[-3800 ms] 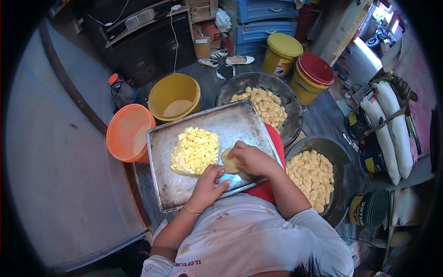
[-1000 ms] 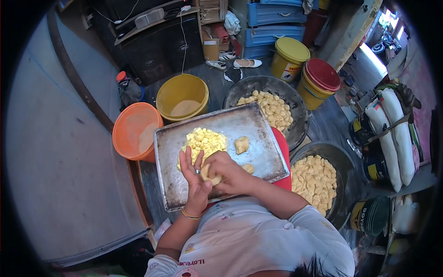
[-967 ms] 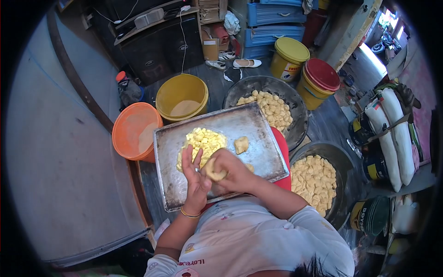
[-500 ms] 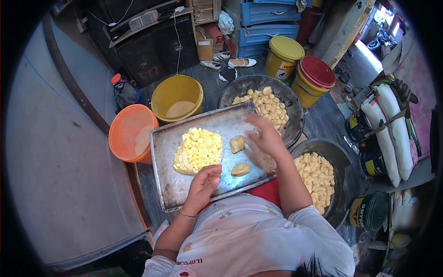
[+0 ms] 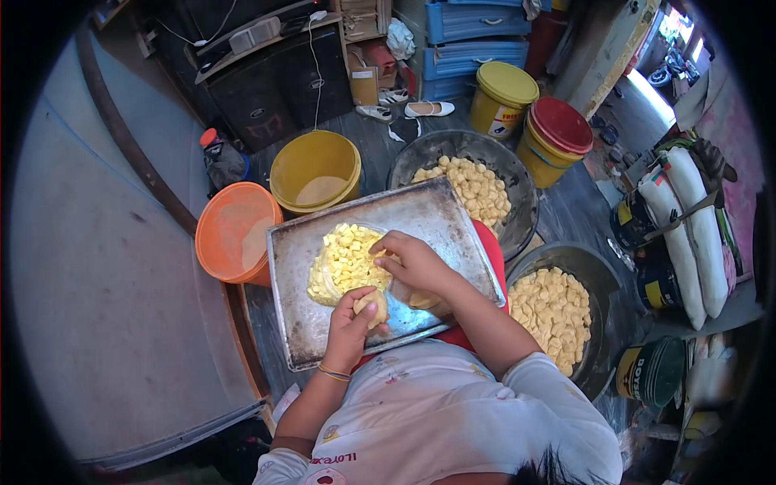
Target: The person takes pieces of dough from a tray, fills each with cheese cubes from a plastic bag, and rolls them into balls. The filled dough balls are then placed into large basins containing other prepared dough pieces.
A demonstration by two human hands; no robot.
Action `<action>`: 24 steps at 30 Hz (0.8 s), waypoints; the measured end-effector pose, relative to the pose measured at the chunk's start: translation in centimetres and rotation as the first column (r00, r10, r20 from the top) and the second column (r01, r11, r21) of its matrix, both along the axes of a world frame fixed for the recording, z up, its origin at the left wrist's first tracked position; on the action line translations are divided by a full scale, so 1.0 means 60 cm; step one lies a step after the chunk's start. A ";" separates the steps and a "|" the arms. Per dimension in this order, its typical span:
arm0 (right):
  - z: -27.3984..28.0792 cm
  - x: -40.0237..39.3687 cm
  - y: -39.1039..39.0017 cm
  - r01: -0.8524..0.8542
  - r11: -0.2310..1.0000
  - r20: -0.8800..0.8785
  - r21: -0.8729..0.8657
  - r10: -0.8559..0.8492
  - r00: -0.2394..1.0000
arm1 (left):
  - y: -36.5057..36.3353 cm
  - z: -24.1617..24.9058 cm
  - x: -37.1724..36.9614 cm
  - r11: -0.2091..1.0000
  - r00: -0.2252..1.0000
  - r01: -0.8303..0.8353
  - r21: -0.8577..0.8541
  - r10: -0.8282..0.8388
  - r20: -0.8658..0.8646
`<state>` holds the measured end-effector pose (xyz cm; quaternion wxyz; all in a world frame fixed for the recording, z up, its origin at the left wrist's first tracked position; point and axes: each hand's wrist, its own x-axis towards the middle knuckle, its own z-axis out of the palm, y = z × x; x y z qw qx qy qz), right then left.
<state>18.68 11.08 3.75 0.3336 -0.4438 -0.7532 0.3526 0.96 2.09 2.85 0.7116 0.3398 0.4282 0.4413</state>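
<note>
A worn metal baking tray (image 5: pixel 295 339) lies across the lap. On it, a clear plastic bag holds a heap of small pale yellow cubes (image 5: pixel 349 257). My left hand (image 5: pixel 346 333) is closed around a flattened piece of dough (image 5: pixel 374 309) near the heap's lower edge. My right hand (image 5: pixel 414 263) reaches over the tray, its thumb and forefinger slightly apart at the right edge of the cubes. Under the right wrist lies another dough piece (image 5: pixel 423 300), partly hidden.
Two dark basins hold many dough pieces, one beyond the tray (image 5: pixel 465 187) and one at the right (image 5: pixel 554 311). An orange bucket (image 5: pixel 230 222) and a yellow bucket (image 5: pixel 315 162) stand at the left. Lidded buckets (image 5: pixel 505 89) stand farther back.
My right hand has moved left from the tray's right side to the yellow cubes. A dough piece that lay on the tray is now in my left hand.
</note>
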 end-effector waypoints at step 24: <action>0.000 -0.023 -0.012 0.010 0.972 -0.461 -0.234 -0.120 0.879 | 0.009 0.012 -0.015 0.960 0.921 -0.273 0.059 0.243 0.305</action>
